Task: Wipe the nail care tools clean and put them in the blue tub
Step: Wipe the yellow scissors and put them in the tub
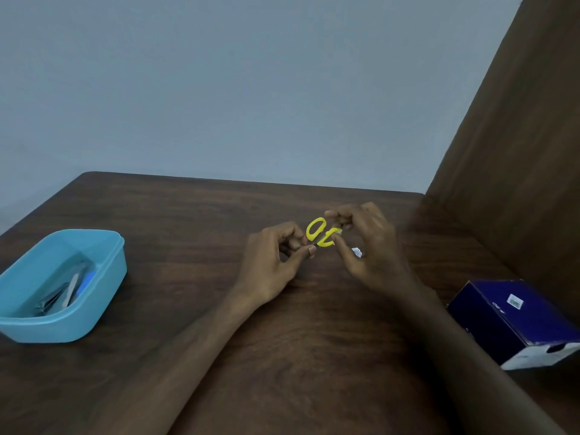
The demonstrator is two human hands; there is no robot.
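Midway over the bench (pixel 194 215), yellow-handled scissors (pixel 320 235) are hanging between both hands: the left hand (pixel 273 262) is pinching the blade end, the right hand (pixel 367 243) is gripping the handles and a white scrap (pixel 357 252). Well left, the blue tub (pixel 62 284) is holding metal tools (pixel 59 296); a dark blue box (pixel 514 318) is lying at right.

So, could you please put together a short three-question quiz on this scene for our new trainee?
1. True or false: the blue tub already holds tools.
2. What colour are the handles of the scissors that both hands hold?
3. The dark blue box lies: A) inside the tub, B) on the table at the right, C) under the left hand.

Key: 1 true; 2 yellow; 3 B.
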